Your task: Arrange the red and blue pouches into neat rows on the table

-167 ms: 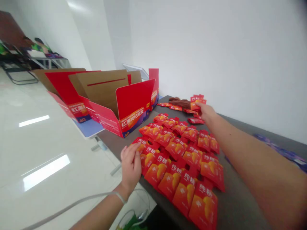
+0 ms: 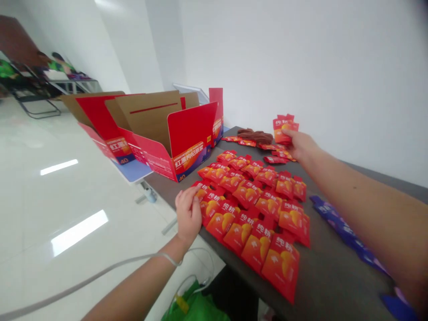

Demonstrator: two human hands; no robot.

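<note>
Above the far right part of the table, my right hand [image 2: 302, 145] grips a small bunch of red sachets [image 2: 282, 128] between thumb and fingers. Below it lies a loose pile of similar red sachets [image 2: 279, 154], beside a brown bundle [image 2: 256, 135]. My left hand [image 2: 189, 211] is at the table's left edge, its index finger stretched over a red sachet [image 2: 203, 191] and its thumb apart. Some of its fingers are hidden. Overlapping rows of red-orange sachets [image 2: 249, 194] cover the middle of the dark table [image 2: 329, 263].
Open red cardboard boxes [image 2: 194, 133] stand at the back left. Blue-purple sachets [image 2: 344, 227] lie on the right, partly behind my right forearm. A grey cable [image 2: 110, 269] runs by my left wrist. People [image 2: 60, 64] sit at a far table.
My right hand has risen slightly with its red sachets, exposing more of the pile below. My left hand stays by the same sachet. The whole view has shifted a little.
</note>
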